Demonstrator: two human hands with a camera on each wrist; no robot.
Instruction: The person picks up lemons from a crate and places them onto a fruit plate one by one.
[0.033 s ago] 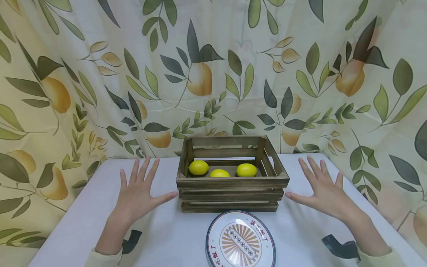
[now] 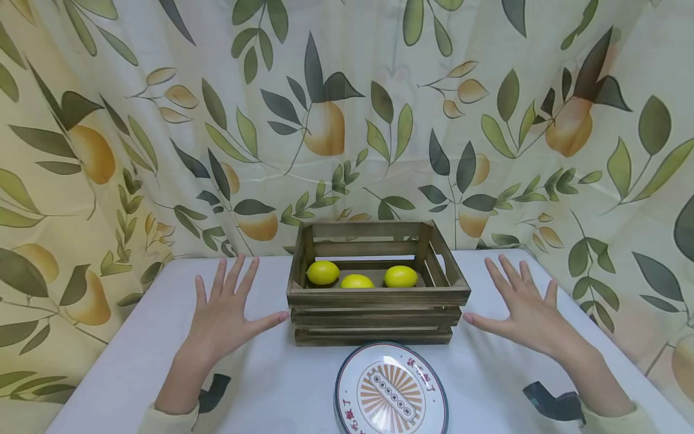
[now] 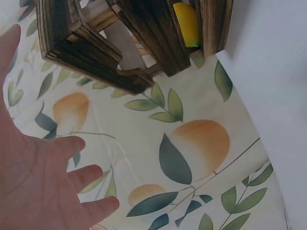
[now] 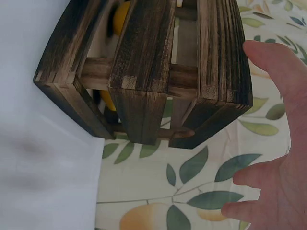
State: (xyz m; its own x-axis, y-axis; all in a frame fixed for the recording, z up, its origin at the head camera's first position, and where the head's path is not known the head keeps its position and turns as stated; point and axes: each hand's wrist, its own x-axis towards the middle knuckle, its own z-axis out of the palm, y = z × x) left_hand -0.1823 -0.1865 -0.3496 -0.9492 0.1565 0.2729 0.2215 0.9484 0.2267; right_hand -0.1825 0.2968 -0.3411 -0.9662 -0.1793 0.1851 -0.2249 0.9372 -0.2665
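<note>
Wooden crate (image 2: 376,316) between our left grip (image 2: 222,316) and our right grip (image 2: 530,316), both spread, three lemons (image 2: 400,276) we see inside

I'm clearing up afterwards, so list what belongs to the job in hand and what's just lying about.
Likely part of the job:
crate, between the left hand and right hand
three lemons inside it
plate in front, probably

Just there:
patterned curtain behind
white table underneath

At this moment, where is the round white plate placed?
In the head view, the round white plate lies on the white table, slightly right of centre, cut by the bottom edge, just in front of the wooden crate.
</note>
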